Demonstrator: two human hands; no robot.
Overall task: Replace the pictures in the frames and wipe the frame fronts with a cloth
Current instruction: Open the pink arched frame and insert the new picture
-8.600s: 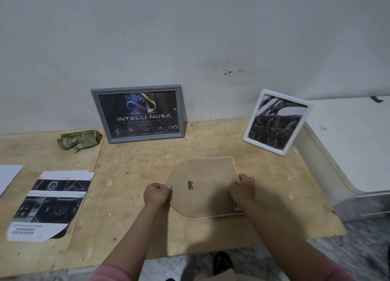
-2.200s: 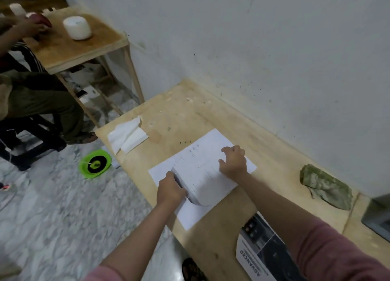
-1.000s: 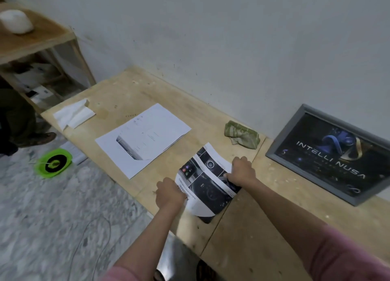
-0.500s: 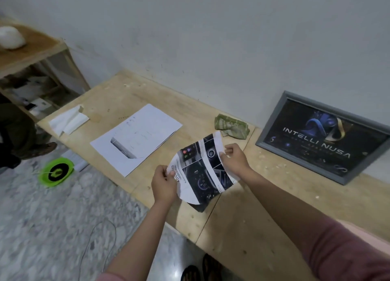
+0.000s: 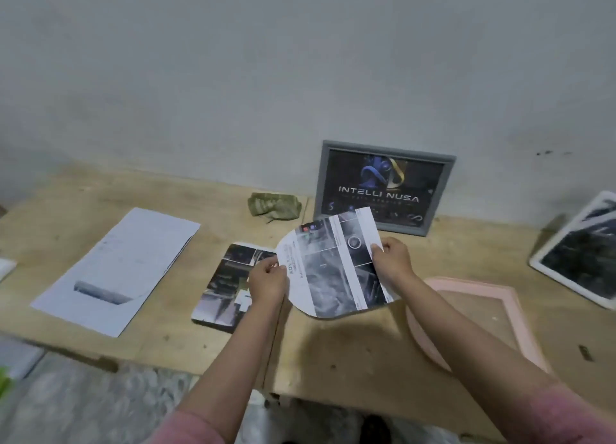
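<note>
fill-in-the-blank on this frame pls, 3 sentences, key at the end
1. Both hands, left hand and right hand, hold a cut-out ____ above the table.
2. The green cloth lies to the ____ of the grey frame.
3. The frame lying flat under the right forearm is ____ in colour.

Missing words: print; left; pink

Wooden table (image 5: pixel 333 347) holds white paper (image 5: pixel 116 263), dark print (image 5: pixel 230 283), green cloth (image 5: pixel 274 204), grey frame (image 5: pixel 385 187), pink frame (image 5: pixel 513 313), white frame (image 5: pixel 580 250).
</note>
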